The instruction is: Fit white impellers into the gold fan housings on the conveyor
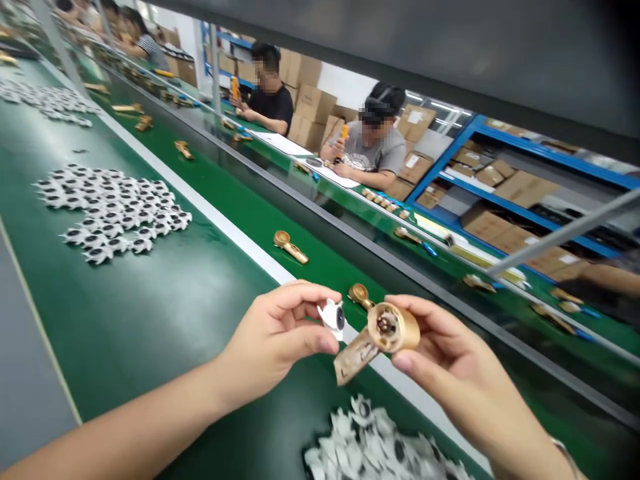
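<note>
My left hand pinches a small white fan blade between thumb and fingers. My right hand grips a gold handheld fan body, its round head with a small motor hub facing up and its handle pointing down-left. The white blade sits just left of the gold head, a little apart from it. Both hands hover above the green bench.
A heap of white blades lies under my hands; another heap lies far left. Gold fan bodies ride the green conveyor past a white stripe. Two seated people work opposite, before blue shelves of cartons.
</note>
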{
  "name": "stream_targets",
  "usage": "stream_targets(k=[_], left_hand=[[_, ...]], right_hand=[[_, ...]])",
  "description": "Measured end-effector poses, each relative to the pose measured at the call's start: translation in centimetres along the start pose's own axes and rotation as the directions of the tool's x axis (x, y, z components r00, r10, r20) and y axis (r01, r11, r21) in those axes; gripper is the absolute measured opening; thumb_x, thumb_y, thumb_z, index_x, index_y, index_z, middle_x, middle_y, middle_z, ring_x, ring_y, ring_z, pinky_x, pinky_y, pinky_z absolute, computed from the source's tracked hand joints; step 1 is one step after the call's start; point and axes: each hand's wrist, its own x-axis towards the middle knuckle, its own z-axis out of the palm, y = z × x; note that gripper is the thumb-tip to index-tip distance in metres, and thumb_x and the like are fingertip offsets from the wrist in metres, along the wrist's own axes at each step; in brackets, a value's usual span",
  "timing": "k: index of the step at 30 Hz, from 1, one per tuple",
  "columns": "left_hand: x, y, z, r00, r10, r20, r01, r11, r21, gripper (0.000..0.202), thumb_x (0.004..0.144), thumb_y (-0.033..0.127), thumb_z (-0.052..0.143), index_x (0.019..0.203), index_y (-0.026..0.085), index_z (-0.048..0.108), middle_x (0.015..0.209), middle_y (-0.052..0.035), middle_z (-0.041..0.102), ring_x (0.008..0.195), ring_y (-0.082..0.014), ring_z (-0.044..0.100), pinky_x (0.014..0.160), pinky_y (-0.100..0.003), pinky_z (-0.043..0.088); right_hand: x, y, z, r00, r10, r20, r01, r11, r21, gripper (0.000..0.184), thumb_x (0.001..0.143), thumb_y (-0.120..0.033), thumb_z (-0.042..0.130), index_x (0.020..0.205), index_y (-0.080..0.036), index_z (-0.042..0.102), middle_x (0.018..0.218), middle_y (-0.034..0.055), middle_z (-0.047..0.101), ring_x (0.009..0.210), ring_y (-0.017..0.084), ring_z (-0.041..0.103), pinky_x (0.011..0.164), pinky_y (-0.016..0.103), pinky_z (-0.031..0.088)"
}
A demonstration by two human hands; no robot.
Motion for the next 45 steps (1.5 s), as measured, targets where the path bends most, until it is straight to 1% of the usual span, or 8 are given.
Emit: stream_targets(k=[4, 14, 22, 29, 33, 37, 41, 45], left_hand=[[-1.9, -1.5, 3.8, 0.985, -0.108, 0.133, 0.089, 0.985, 0.146, 0.043, 0.065, 0.011, 0.090, 0.102, 0.030, 0.080, 0.100, -0.0011, 0.062, 0.082, -0.0136, 0.070, 0.075, -0.023, 0.062], [-5.3, -3.0, 9.7, 0.948, 0.111, 0.299, -0.243, 0.859, 0.450, 0.048, 0.062, 0.017, 0.092, 0.107, 0.025, 0.079, 0.094, -0.0034, 0.068, 0.083, -0.0137, 0.070, 0.076, -0.021, 0.063], [-6.7, -3.7, 13.6, 0.906, 0.195, 0.376, -0.367, 0.806, 0.465, 0.050, 0.059, 0.019, 0.094, 0.106, 0.020, 0.079, 0.090, -0.0044, 0.069, 0.076, -0.0140, 0.070, 0.072, -0.022, 0.063], [-7.8, -4.6, 15.9, 0.959, -0.067, 0.276, -0.050, 0.916, 0.397, 0.046, 0.060, 0.016, 0.093, 0.103, 0.026, 0.080, 0.095, -0.0019, 0.066, 0.080, -0.0139, 0.070, 0.075, -0.023, 0.065], [-7.7, -5.1, 16.6, 0.956, -0.073, 0.285, -0.032, 0.937, 0.348, 0.048, 0.059, 0.010, 0.092, 0.102, 0.027, 0.081, 0.094, -0.0009, 0.066, 0.079, -0.0132, 0.071, 0.074, -0.022, 0.065], [-7.6, -5.5, 16.9, 0.959, -0.079, 0.271, -0.012, 0.947, 0.320, 0.051, 0.057, 0.005, 0.092, 0.102, 0.026, 0.081, 0.089, -0.0002, 0.065, 0.075, -0.0108, 0.070, 0.069, -0.018, 0.064], [-7.7, -5.9, 17.2, 0.940, -0.258, 0.224, 0.222, 0.959, 0.174, 0.048, 0.056, 0.000, 0.089, 0.097, 0.025, 0.082, 0.083, 0.0016, 0.063, 0.067, -0.0117, 0.072, 0.062, -0.018, 0.064], [-8.1, -6.8, 17.3, 0.906, -0.367, 0.211, 0.368, 0.929, 0.037, 0.049, 0.054, -0.006, 0.086, 0.091, 0.025, 0.083, 0.082, 0.0015, 0.065, 0.071, -0.0149, 0.074, 0.061, -0.019, 0.063]], right_hand=[[-6.3, 0.1, -0.6, 0.999, -0.012, -0.042, 0.011, 0.999, -0.038, 0.050, 0.085, -0.026, 0.076, 0.130, -0.039, 0.060, 0.129, 0.0021, 0.070, 0.105, 0.017, 0.073, 0.087, 0.019, 0.059], [-13.9, -0.2, -3.4, 0.972, -0.184, -0.144, 0.137, 0.949, -0.284, 0.054, 0.087, -0.027, 0.073, 0.135, -0.042, 0.057, 0.127, 0.0008, 0.071, 0.102, 0.020, 0.074, 0.082, 0.021, 0.061], [-17.5, -0.6, -5.1, 0.938, -0.306, -0.161, 0.211, 0.876, -0.433, 0.053, 0.086, -0.029, 0.074, 0.135, -0.042, 0.059, 0.123, -0.0008, 0.072, 0.098, 0.016, 0.075, 0.079, 0.014, 0.059], [-19.9, 0.2, -6.6, 0.954, -0.260, -0.147, 0.176, 0.888, -0.425, 0.051, 0.090, -0.033, 0.070, 0.136, -0.046, 0.054, 0.127, -0.0018, 0.070, 0.090, 0.015, 0.076, 0.074, 0.016, 0.062], [-20.4, 0.6, -7.1, 0.954, -0.257, -0.152, 0.158, 0.867, -0.473, 0.051, 0.091, -0.038, 0.068, 0.138, -0.047, 0.051, 0.124, -0.0032, 0.070, 0.096, 0.015, 0.075, 0.077, 0.017, 0.061], [-20.3, 0.7, -7.4, 0.916, -0.386, -0.113, 0.217, 0.711, -0.668, 0.047, 0.094, -0.040, 0.064, 0.139, -0.037, 0.051, 0.126, 0.0008, 0.070, 0.105, 0.017, 0.072, 0.088, 0.020, 0.059], [-20.2, 1.2, -7.4, 0.857, -0.515, -0.002, 0.312, 0.523, -0.793, 0.045, 0.096, -0.032, 0.060, 0.140, -0.027, 0.050, 0.126, 0.0072, 0.069, 0.110, 0.020, 0.069, 0.093, 0.025, 0.058], [-20.7, 2.0, -6.7, 0.863, -0.503, 0.050, 0.353, 0.528, -0.772, 0.057, 0.093, -0.026, 0.064, 0.146, -0.029, 0.043, 0.130, 0.0084, 0.066, 0.116, 0.025, 0.067, 0.095, 0.032, 0.058]])
